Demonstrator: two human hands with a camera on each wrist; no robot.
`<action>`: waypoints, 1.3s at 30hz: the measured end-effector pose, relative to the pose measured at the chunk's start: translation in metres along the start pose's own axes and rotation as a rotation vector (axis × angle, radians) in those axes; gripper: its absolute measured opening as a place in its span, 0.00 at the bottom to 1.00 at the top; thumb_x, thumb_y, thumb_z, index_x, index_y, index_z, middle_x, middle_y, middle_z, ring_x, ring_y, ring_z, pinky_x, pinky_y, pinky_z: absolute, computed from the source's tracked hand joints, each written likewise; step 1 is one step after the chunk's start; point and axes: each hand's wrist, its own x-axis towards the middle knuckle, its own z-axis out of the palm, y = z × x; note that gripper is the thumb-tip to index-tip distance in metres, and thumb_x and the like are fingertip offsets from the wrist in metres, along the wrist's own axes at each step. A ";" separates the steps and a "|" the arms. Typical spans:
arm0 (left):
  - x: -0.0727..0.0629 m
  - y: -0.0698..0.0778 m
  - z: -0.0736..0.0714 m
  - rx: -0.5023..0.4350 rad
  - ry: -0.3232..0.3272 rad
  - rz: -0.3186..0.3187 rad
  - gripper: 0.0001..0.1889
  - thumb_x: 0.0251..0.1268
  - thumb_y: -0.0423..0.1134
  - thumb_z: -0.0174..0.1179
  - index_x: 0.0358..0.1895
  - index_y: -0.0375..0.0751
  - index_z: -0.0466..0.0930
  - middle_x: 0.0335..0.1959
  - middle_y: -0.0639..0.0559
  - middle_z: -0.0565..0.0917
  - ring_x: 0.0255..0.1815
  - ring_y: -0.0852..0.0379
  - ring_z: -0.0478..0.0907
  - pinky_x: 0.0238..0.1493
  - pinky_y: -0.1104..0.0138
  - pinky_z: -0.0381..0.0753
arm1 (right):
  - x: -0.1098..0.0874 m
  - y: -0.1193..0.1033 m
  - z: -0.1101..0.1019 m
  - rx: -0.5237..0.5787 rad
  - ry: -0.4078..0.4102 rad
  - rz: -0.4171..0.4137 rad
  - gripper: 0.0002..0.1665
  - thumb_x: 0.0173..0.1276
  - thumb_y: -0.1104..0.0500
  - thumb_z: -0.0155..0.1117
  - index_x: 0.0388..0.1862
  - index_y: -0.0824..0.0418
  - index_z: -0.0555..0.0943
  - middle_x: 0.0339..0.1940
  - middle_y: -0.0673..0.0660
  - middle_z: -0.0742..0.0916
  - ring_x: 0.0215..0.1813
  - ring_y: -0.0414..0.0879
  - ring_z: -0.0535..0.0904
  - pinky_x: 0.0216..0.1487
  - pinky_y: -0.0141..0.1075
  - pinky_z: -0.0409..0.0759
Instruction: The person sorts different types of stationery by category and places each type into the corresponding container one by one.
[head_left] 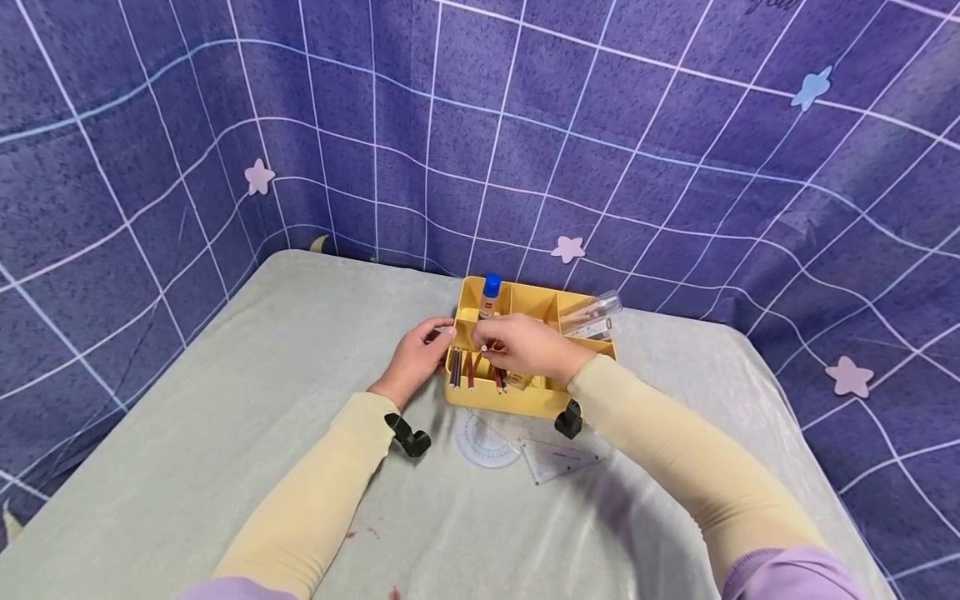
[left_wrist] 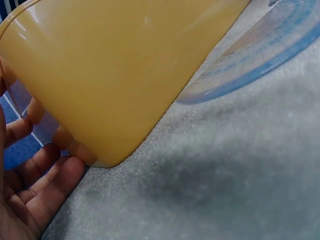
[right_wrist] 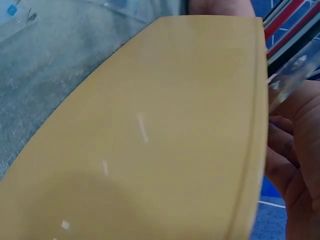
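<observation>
A yellow desk organizer [head_left: 510, 403] with several compartments stands near the far edge of the bed-like surface. My right hand [head_left: 528, 346] reaches over its middle, fingers curled, and pinches what looks like a pencil [head_left: 483, 348]; only its pale end shows. In the right wrist view that hand [right_wrist: 305, 150] is partly hidden by the organizer wall. My left hand [head_left: 416, 358] rests at the organizer's left side, fingertips [left_wrist: 70, 172] touching the outer wall. Dark and red pencils [head_left: 470, 371] lean in the front compartments. Behind them stands a blue-capped glue stick [head_left: 491, 287].
A clear case [head_left: 592, 315] leans out of the organizer's right rear. In front of the organizer lie a clear protractor [head_left: 486, 442] and a set square [head_left: 555, 461]. A purple gridded curtain [head_left: 450, 150] hangs behind the grey cloth surface [head_left: 315, 325].
</observation>
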 end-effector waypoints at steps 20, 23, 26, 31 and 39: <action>0.000 0.001 0.002 0.031 0.017 0.004 0.18 0.75 0.51 0.57 0.61 0.49 0.80 0.44 0.43 0.81 0.34 0.54 0.81 0.32 0.61 0.86 | 0.006 -0.001 -0.004 0.008 -0.182 -0.126 0.10 0.65 0.70 0.69 0.40 0.57 0.85 0.39 0.47 0.87 0.43 0.39 0.82 0.50 0.28 0.79; 0.000 0.002 0.002 0.027 0.019 0.009 0.18 0.75 0.50 0.57 0.61 0.48 0.80 0.44 0.43 0.81 0.34 0.54 0.81 0.31 0.62 0.86 | 0.007 -0.001 -0.005 -0.002 -0.192 -0.133 0.10 0.64 0.71 0.70 0.39 0.57 0.85 0.38 0.49 0.87 0.42 0.40 0.82 0.50 0.29 0.80; 0.000 0.002 0.003 0.026 0.019 0.017 0.19 0.75 0.50 0.58 0.61 0.47 0.80 0.43 0.43 0.81 0.34 0.54 0.80 0.31 0.62 0.86 | 0.008 0.000 -0.005 -0.006 -0.193 -0.146 0.10 0.64 0.72 0.69 0.38 0.57 0.85 0.37 0.49 0.88 0.41 0.41 0.82 0.49 0.30 0.80; 0.001 0.001 0.003 0.035 0.024 0.023 0.19 0.75 0.52 0.58 0.60 0.48 0.81 0.43 0.43 0.81 0.34 0.54 0.80 0.31 0.62 0.84 | 0.008 0.001 -0.005 -0.008 -0.183 -0.151 0.13 0.64 0.74 0.67 0.36 0.56 0.86 0.35 0.48 0.87 0.39 0.41 0.83 0.47 0.31 0.81; 0.000 0.001 0.003 0.032 0.020 -0.002 0.20 0.74 0.53 0.58 0.62 0.49 0.80 0.43 0.43 0.79 0.34 0.53 0.80 0.33 0.60 0.85 | -0.005 0.001 -0.017 -0.051 -0.088 -0.086 0.09 0.68 0.70 0.66 0.39 0.58 0.86 0.39 0.50 0.89 0.43 0.42 0.84 0.50 0.33 0.81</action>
